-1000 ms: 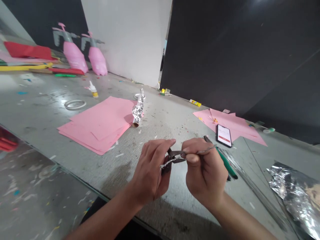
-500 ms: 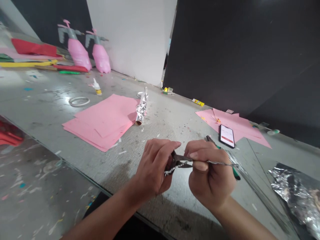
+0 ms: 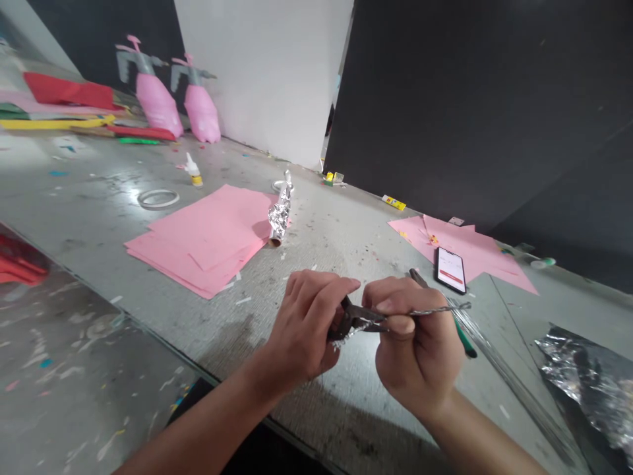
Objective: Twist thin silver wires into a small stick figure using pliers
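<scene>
My left hand is closed around the handles of small dark scissors; their blades point right. A strip of crumpled foil on twisted wire lies along the blades, its left part beside my left fingers. My right hand pinches the twisted silvery wire between thumb and fingers, close to the blade tips. The wire's free end sticks out to the right, tilted slightly up. Behind my right hand lies a green-handled tool, partly hidden, next to a bundle of thin straight wires.
Pink paper sheets lie left, with a foil roll at their edge. A phone rests on more pink paper. Crumpled foil is at right. Pink spray bottles, a glue bottle and a white ring stand farther back.
The scissor blades have come closer together around the foil and wire. The wire's right end has tilted upward, and my right hand has shifted slightly.
</scene>
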{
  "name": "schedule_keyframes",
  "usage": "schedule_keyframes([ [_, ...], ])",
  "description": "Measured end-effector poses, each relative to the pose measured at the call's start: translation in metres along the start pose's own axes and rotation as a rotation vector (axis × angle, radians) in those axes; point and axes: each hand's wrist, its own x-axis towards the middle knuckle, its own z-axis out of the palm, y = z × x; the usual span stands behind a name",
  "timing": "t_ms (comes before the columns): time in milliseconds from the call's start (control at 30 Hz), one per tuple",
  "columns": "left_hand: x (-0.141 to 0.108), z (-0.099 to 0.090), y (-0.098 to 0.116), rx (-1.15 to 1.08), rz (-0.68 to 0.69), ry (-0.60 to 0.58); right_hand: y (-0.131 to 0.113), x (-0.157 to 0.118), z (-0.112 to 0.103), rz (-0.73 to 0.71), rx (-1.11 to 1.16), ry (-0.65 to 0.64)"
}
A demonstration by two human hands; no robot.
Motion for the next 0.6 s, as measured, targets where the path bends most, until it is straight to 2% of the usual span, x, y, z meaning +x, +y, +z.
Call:
schedule_keyframes([
  [200,-0.0015,0.0015,-0.0035,-0.023,-0.017,0.016,-0.0012,-0.0011,0.0003,0.007,-0.008,-0.001],
  [333,0.0012,-0.0006,-0.0053,0.0,0.026,-0.006,-0.0019,-0.0036,-0.0001,0.088,0.062,-0.023],
  [600,0.0045,-0.0005,-0.0052,0.049,0.055,0.024,-0.0032,-0.0058,0.0002,0.216,0.14,-0.029],
])
